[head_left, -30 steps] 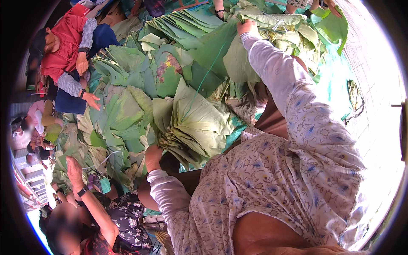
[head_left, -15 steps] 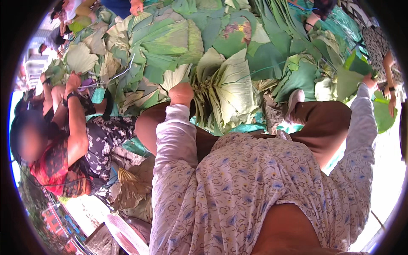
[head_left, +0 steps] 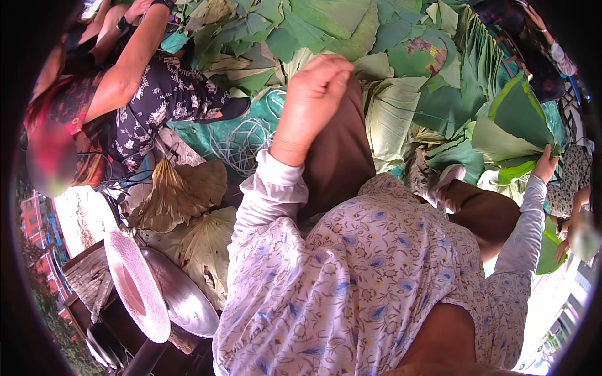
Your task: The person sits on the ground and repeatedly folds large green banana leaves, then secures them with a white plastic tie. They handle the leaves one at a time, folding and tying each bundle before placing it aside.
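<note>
Leaves (head_left: pixel 517 119), corner in right fingers (head_left: pixel 547 155)

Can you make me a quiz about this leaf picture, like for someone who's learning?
1. What grips the broad, flat green leaf?
2. True or false: tangled, thin white string lies on shiny teal sheeting.
3. Where is the crinkled brown dried leaf from the person's pale, floral cloth top? A: to its left. B: to its right. C: on it.

Key: 1, the person's bare right hand; 2, true; 3, A.
</note>
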`<state>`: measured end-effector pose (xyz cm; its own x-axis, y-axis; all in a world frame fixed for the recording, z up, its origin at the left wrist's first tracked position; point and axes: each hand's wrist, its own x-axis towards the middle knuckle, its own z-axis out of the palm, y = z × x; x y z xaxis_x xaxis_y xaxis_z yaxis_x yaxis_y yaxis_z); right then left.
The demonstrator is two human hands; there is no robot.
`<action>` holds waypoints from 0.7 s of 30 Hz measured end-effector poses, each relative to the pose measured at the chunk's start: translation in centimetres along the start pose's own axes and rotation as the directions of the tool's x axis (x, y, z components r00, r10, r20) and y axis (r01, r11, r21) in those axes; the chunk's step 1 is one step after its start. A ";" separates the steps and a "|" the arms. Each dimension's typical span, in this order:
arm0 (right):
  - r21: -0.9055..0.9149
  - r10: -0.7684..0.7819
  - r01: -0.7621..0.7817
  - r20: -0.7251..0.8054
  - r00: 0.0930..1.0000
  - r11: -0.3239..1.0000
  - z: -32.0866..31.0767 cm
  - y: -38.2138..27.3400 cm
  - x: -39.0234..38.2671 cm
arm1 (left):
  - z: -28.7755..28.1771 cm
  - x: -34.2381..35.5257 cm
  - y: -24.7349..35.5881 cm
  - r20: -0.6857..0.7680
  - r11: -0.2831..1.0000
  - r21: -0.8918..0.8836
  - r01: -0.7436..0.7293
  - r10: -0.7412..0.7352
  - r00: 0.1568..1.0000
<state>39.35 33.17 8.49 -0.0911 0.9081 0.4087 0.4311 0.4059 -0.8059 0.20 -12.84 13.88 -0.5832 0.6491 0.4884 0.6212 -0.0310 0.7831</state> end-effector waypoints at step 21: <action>-0.582 -0.069 0.131 0.126 0.990 0.802 -0.3 4.1 0.9 | -2.7 -23.1 -32.8 -0.221 0.508 0.292 0.810 -0.788 0.574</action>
<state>41.32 35.63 5.71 -0.2335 0.8835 0.4060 0.8568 0.3843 -0.3437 -8.16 -28.84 -22.07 -0.9402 0.2293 -0.2521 -0.0040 0.7324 0.6809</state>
